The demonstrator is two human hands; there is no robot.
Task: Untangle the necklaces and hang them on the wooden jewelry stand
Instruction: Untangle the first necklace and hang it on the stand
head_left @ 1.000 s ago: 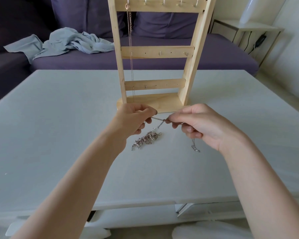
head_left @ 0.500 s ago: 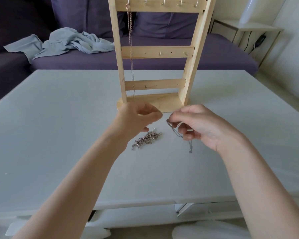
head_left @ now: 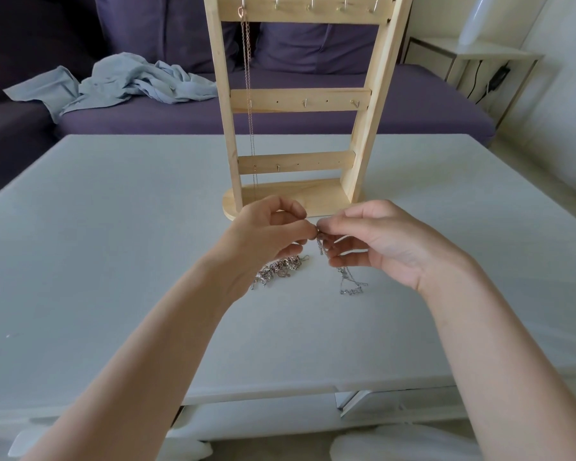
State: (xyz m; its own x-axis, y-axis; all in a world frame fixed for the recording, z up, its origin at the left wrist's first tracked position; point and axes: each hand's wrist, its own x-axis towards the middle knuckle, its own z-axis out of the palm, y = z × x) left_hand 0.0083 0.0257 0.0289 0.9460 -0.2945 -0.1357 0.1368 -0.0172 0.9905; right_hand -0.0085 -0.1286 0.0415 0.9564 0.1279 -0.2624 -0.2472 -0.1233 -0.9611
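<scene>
The wooden jewelry stand (head_left: pixel 300 101) rises at the table's middle, with one thin chain necklace (head_left: pixel 249 94) hanging from its top left hook. Just in front of its base, my left hand (head_left: pixel 270 234) and my right hand (head_left: pixel 373 241) meet fingertip to fingertip, both pinching a thin silver necklace (head_left: pixel 348 284). That chain droops from my right fingers down to the tabletop. A tangled clump of silver necklaces (head_left: pixel 276 271) lies on the table below my left hand, partly hidden by it.
The white table (head_left: pixel 113 261) spreads wide on both sides. Behind it is a purple sofa (head_left: pixel 413 104) with a crumpled light blue cloth (head_left: pixel 120 81). A small side table (head_left: pixel 473 54) stands at the back right.
My left hand let go of the chain half a second ago, then came back to my right fingertips and pinches the chain again. The hanging part dropped lower onto the table.
</scene>
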